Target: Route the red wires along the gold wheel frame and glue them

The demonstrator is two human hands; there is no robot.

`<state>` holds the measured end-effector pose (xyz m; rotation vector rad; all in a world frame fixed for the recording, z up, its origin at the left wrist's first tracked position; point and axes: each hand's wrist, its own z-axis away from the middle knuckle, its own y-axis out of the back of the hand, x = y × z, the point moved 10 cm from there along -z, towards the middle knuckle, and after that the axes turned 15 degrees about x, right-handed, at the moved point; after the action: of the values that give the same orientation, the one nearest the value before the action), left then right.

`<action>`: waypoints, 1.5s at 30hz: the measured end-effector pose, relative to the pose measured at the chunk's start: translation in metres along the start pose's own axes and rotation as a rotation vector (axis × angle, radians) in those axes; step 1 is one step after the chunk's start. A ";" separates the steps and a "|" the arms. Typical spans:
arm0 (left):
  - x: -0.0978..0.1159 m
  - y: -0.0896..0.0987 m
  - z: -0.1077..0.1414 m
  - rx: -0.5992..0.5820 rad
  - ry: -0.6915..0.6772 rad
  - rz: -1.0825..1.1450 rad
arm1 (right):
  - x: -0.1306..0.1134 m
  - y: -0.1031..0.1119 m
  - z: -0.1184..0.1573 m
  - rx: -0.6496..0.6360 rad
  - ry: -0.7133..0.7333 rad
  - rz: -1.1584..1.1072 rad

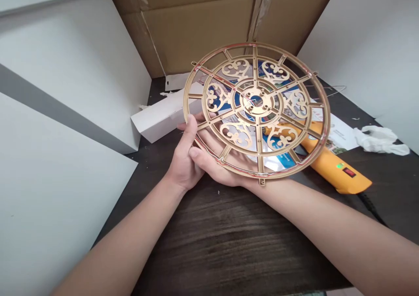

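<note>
A gold round openwork frame [266, 102] with spokes, scroll ornaments and a pierced hub is held up tilted above the table. Thin red and whitish wires run along its rim and one spoke. My left hand [186, 158] grips the rim at the lower left, thumb on the near side. Beside it, my right hand [218, 167] is closed on the lower rim, its thumb at the edge and its other fingers partly behind the frame. Behind the right side of the frame lies an orange hot glue gun [334, 169], with a green light and a red switch.
A white box [163, 117] lies behind my left hand on the dark wooden table [203, 243]. Printed sheets [342, 132] lie under the frame, and crumpled tissue [381, 139] sits at right. Cardboard [196, 29] stands at the back, white panels [65, 60] at the sides.
</note>
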<state>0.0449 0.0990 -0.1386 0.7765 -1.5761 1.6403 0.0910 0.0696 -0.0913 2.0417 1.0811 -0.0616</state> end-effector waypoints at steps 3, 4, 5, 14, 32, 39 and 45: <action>-0.002 -0.001 0.001 0.031 0.030 0.019 | -0.003 -0.001 -0.001 -0.039 0.055 -0.030; -0.002 -0.001 0.001 0.044 0.032 0.030 | -0.004 -0.001 -0.001 -0.047 0.069 -0.044; -0.001 -0.001 0.002 0.054 0.031 0.040 | -0.003 -0.001 -0.001 -0.043 0.079 -0.061; 0.003 -0.006 0.002 0.043 0.036 0.074 | -0.003 0.002 -0.001 0.009 0.112 -0.150; 0.008 -0.008 0.002 -0.050 -0.105 -0.048 | 0.001 0.004 0.002 0.004 0.010 -0.039; 0.006 -0.001 0.004 -0.021 -0.070 0.009 | 0.000 0.005 0.002 0.002 0.014 -0.016; 0.003 -0.002 0.004 0.037 0.027 0.072 | -0.002 0.001 0.001 -0.047 0.035 -0.087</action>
<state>0.0449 0.0957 -0.1349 0.7216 -1.5750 1.7292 0.0910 0.0676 -0.0908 1.9602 1.1825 -0.0454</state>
